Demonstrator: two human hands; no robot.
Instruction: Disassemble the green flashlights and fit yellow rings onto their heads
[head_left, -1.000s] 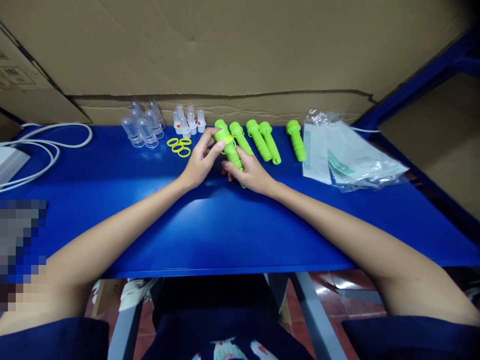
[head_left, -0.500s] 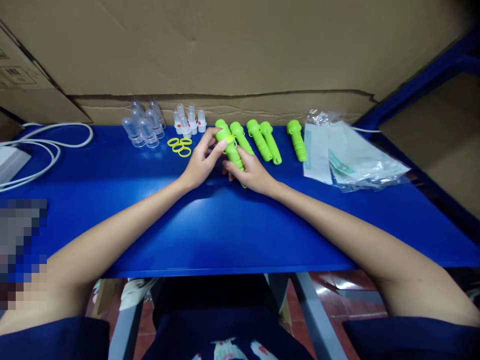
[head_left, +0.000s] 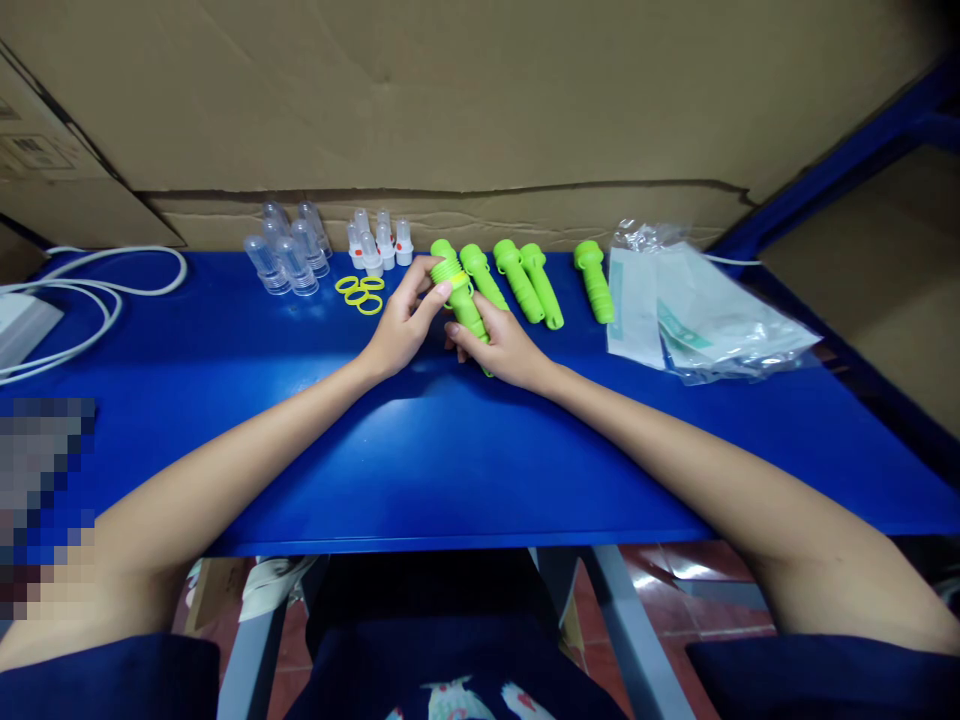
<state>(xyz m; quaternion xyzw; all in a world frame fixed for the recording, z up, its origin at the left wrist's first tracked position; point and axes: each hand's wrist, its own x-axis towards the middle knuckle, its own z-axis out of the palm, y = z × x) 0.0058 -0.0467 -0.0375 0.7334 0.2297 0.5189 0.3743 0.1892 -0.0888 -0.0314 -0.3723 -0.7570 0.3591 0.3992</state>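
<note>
Between my hands is a green flashlight body (head_left: 468, 318) with a threaded upper end, tilted with that end up and leftward. A yellow ring (head_left: 460, 281) sits around it just below the threads. My left hand (head_left: 403, 328) is closed on the threaded end, its thumb at the ring. Lower down, my right hand (head_left: 507, 350) grips the ribbed handle, hiding part of it. Behind and to the right lie several more green bodies (head_left: 519, 282). Loose yellow rings (head_left: 358, 294) rest left of my left hand.
Clear plastic tubes (head_left: 296, 262) and small white pieces with clear domes (head_left: 369, 252) stand at the back left. Plastic bags (head_left: 709, 310) lie at the right on the blue table (head_left: 450, 470). A white cable (head_left: 112, 290) coils at the left; cardboard (head_left: 450, 100) walls the back.
</note>
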